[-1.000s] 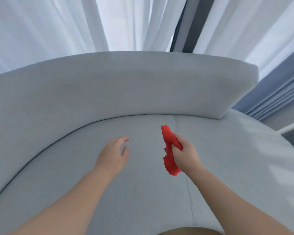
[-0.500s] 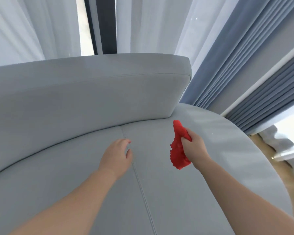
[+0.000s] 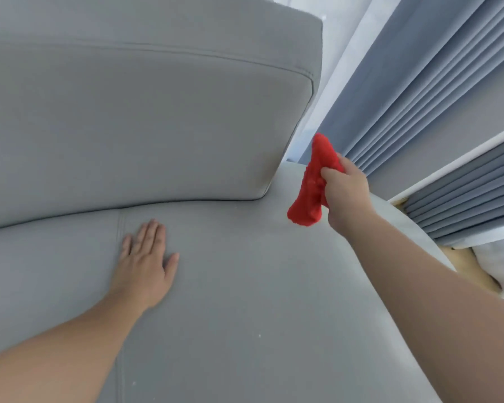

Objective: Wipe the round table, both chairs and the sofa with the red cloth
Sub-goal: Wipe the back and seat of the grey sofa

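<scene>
The grey curved sofa (image 3: 245,286) fills most of the view, with its back cushion (image 3: 146,120) rising at upper left. My right hand (image 3: 346,193) is shut on the bunched red cloth (image 3: 312,184), held just above the seat near the right end of the back cushion. The cloth hangs down from my fist. My left hand (image 3: 146,257) lies flat on the seat, fingers spread, beside a seam (image 3: 120,286) in the upholstery. The round table and the chairs are out of view.
Blue-grey curtains (image 3: 419,91) hang close behind the sofa's right end, with sheer white curtain (image 3: 335,82) beside them. A strip of wooden floor (image 3: 472,271) shows past the seat's rounded right edge.
My view has swung right and come closer to the sofa. My right hand has carried the cloth toward the seat's right end. My left hand has dropped flat onto the seat.
</scene>
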`<control>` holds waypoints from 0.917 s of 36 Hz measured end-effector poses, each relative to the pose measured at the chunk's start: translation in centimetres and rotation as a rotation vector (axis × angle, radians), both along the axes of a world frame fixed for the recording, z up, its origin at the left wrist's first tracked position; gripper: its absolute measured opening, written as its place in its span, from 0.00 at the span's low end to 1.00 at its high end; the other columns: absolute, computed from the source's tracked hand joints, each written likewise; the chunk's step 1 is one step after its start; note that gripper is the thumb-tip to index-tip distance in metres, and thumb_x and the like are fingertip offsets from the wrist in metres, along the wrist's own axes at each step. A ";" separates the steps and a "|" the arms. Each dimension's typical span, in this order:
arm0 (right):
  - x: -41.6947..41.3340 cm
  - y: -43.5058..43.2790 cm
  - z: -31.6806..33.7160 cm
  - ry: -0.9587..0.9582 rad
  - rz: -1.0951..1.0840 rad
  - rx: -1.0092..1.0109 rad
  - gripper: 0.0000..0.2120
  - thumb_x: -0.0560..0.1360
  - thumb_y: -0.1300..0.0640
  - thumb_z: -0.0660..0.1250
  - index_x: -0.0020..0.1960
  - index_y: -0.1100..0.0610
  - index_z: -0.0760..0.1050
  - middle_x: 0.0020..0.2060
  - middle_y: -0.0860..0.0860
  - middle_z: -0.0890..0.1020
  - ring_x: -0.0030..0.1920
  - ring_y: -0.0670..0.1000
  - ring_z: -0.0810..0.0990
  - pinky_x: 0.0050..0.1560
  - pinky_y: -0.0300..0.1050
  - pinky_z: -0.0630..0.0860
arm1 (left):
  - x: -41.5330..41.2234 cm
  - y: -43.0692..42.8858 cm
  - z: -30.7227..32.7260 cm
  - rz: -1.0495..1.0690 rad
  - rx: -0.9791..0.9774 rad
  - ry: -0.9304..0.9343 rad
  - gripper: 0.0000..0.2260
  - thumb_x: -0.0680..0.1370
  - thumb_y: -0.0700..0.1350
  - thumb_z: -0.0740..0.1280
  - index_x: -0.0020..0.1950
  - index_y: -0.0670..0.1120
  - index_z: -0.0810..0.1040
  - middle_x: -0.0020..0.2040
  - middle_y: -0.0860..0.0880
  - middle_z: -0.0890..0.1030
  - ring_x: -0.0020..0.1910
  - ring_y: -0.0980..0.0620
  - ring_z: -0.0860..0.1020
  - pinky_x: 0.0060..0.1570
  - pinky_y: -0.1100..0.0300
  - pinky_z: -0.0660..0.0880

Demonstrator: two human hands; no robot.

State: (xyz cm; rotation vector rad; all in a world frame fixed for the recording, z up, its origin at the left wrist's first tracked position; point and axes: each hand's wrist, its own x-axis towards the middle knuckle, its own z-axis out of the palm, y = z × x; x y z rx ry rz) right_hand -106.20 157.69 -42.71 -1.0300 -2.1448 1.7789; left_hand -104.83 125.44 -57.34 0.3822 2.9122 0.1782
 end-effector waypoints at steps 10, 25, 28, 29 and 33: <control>-7.3 -3.1 -0.9 0.287 -0.052 -0.295 0.32 0.64 0.68 0.48 0.56 0.47 0.80 0.26 0.49 0.57 0.29 0.54 0.54 0.30 0.37 0.57 | 0.3 -0.3 -2.4 -0.019 0.041 0.079 0.31 0.74 0.54 0.53 0.72 0.37 0.65 0.73 0.40 0.65 0.72 0.44 0.61 0.71 0.47 0.53; -6.8 -6.8 -11.1 0.362 -0.309 -0.463 0.36 0.62 0.66 0.50 0.66 0.47 0.74 0.34 0.43 0.67 0.29 0.52 0.56 0.29 0.42 0.55 | 0.0 -0.1 -3.5 -0.048 0.107 0.152 0.30 0.73 0.54 0.54 0.71 0.37 0.67 0.72 0.41 0.67 0.72 0.46 0.62 0.71 0.48 0.52; -6.6 -7.2 -11.1 0.353 -0.294 -0.467 0.38 0.63 0.66 0.49 0.63 0.38 0.76 0.36 0.42 0.69 0.32 0.54 0.54 0.32 0.44 0.52 | -0.2 -0.4 -3.8 -0.048 0.110 0.168 0.30 0.74 0.54 0.53 0.70 0.38 0.68 0.72 0.42 0.68 0.71 0.47 0.62 0.70 0.48 0.53; -6.4 -7.4 -10.9 0.360 -0.267 -0.476 0.39 0.63 0.67 0.49 0.60 0.34 0.76 0.37 0.41 0.71 0.34 0.54 0.54 0.34 0.46 0.52 | -0.2 -0.5 -3.8 -0.042 0.102 0.167 0.30 0.74 0.54 0.53 0.70 0.38 0.69 0.72 0.42 0.68 0.71 0.47 0.62 0.70 0.48 0.53; -4.6 -8.3 -10.1 0.452 -0.167 -0.404 0.41 0.65 0.68 0.48 0.63 0.30 0.72 0.48 0.34 0.77 0.32 0.51 0.57 0.33 0.42 0.55 | 0.0 -0.7 -3.8 -0.042 0.095 0.174 0.30 0.74 0.55 0.53 0.68 0.38 0.71 0.69 0.42 0.71 0.69 0.46 0.66 0.68 0.48 0.55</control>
